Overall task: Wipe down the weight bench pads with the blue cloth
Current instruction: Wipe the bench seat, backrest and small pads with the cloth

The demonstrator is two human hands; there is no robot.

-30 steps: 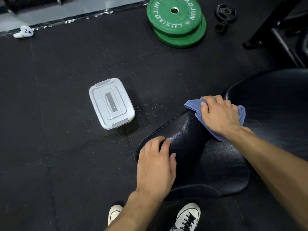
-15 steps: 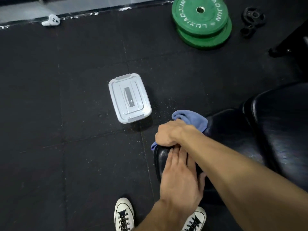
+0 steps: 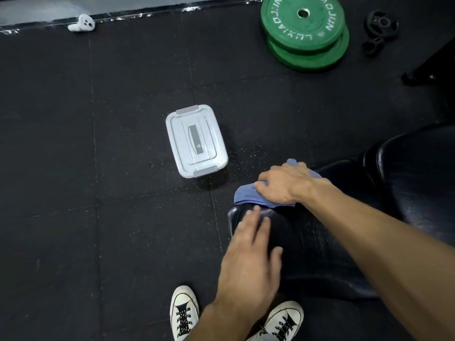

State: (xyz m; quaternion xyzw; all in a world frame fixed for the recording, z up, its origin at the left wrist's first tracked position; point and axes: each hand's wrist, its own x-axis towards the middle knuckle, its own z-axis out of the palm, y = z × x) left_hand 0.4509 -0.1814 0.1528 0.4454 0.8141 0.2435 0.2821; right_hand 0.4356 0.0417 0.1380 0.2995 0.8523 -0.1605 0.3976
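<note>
While you lean over the bench, these are the readings:

Right hand: your right hand [image 3: 283, 184] lies palm down on the blue cloth [image 3: 246, 195], fingers curled over its far side, pressing it onto the seat pad.
Left hand: your left hand [image 3: 251, 257] rests flat and spread on the seat pad [image 3: 310, 242], fingers apart, holding nothing, just short of the cloth.
Cloth position: bunched at the pad's far left corner, its left end hanging just over the edge.
Pad edges: the near left corner of the seat pad sits just under your left fingertips [image 3: 249, 213]; the rounded left rim runs from there up under the cloth.
Second pad: the back pad [image 3: 418, 183] lies to the right, with a narrow dark gap between it and the seat pad.
Open room: bare rubber floor tiles [image 3: 73, 193] stretch wide to the left of the bench.
Nearest obstacle: a grey lidded plastic box [image 3: 195, 141] stands on the floor near the cloth corner, apart from the pad.
Far items: two stacked green weight plates [image 3: 304, 30] lie well beyond, with black collars [image 3: 380, 28] beside them and a white controller [image 3: 82, 23] at the mat's far edge.
Surface: the pad is black textured vinyl, glossy in places; pale specks dot the floor between box and pad.
Feet: your white sneakers [image 3: 184, 313] stand at the pad's near side.
</note>
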